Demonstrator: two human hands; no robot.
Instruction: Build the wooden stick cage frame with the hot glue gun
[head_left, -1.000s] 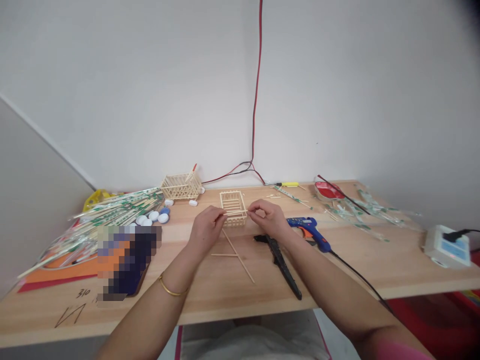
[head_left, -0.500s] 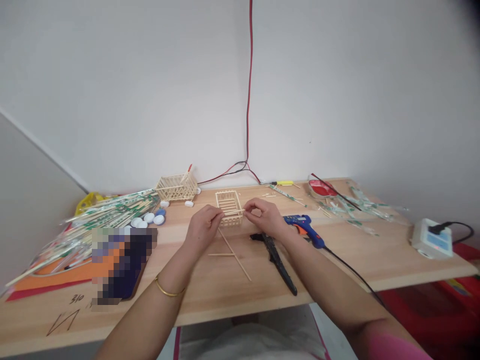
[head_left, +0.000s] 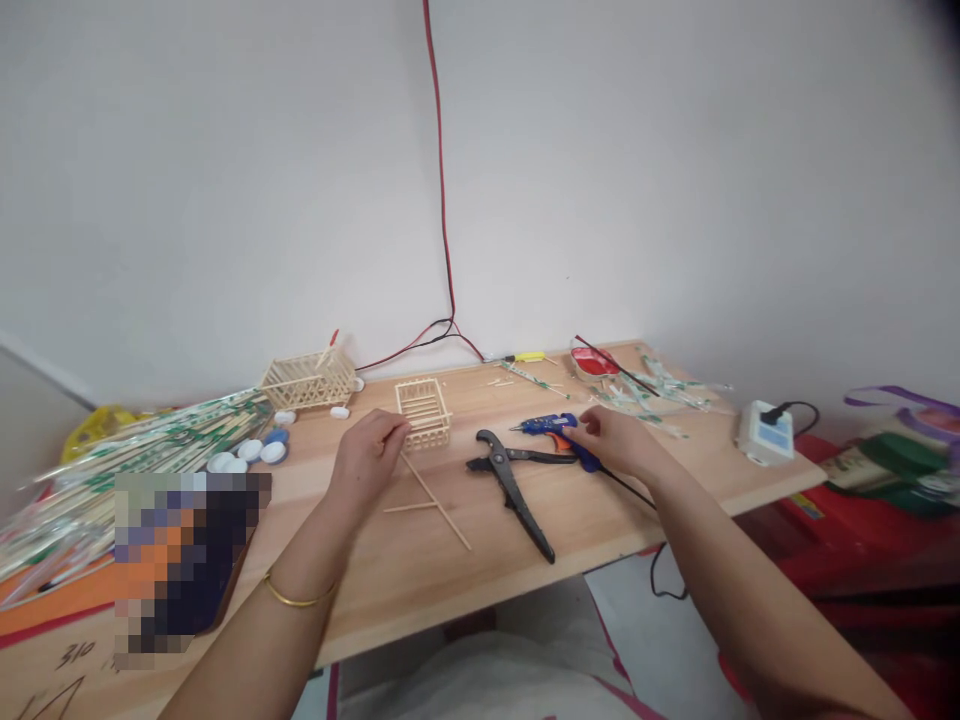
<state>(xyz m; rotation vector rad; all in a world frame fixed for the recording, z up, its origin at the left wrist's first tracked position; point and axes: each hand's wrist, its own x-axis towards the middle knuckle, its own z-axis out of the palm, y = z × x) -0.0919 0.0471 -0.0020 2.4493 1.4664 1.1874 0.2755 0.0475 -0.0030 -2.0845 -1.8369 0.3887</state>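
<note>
Blue glue gun [head_left: 550, 424], right hand [head_left: 619, 441] newly there (seemingly gripping)

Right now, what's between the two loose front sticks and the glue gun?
Head view: dark pliers, handles spread, lie between those sticks and the glue gun.

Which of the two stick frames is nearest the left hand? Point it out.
The smaller frame, right at the left hand. The larger frame stands apart, farther left, with white caps at its base.
</note>
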